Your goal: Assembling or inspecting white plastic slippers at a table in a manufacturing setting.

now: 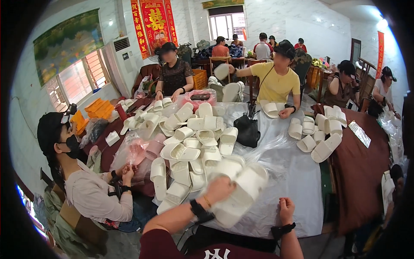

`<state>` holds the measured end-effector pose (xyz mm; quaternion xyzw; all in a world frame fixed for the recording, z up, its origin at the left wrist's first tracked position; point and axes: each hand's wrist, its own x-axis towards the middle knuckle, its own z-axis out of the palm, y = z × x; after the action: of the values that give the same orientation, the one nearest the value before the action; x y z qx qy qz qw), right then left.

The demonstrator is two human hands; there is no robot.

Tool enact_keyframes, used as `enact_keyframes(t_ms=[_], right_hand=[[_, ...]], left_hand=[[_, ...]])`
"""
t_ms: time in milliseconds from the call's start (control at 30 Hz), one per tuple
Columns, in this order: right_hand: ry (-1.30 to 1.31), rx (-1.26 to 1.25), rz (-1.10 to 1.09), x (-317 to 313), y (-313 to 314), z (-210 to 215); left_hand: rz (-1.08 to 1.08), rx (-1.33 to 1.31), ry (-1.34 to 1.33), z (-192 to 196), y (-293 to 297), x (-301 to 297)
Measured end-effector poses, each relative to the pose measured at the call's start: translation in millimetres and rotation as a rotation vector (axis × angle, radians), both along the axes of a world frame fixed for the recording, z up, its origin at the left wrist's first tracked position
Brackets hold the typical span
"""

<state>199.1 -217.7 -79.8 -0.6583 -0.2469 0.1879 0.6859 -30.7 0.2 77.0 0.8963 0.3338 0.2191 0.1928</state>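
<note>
My left hand (221,189) is closed on a pair of white slide slippers (246,186), held above the near side of the table and blurred by motion. The two slippers lie side by side, overlapping in my view. Just beyond them spreads a big heap of loose white slippers (183,153). My right hand (286,210) is curled by the table's near edge, over the clear plastic sheet (297,181), and I see nothing in it. Both my wrists wear black bands.
A black bag (248,131) lies beyond the heap, and a smaller group of white slippers (319,129) sits at the right. Co-workers sit around: one at left handles pink slippers in plastic (140,151), another in yellow (276,82) is across, holding slippers. A dark red tabletop (362,172) extends right.
</note>
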Motion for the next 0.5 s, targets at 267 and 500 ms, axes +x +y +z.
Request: enact_keyframes(t_ms=[267,500], right_hand=[[-0.094,-0.134,-0.054,-6,4,25],[-0.125,-0.138,-0.031,-3,9,23]], left_hand=[[0.284,0.032,-0.448,82,176,-40],[0.072,-0.178,-0.336,-40,122,-27]])
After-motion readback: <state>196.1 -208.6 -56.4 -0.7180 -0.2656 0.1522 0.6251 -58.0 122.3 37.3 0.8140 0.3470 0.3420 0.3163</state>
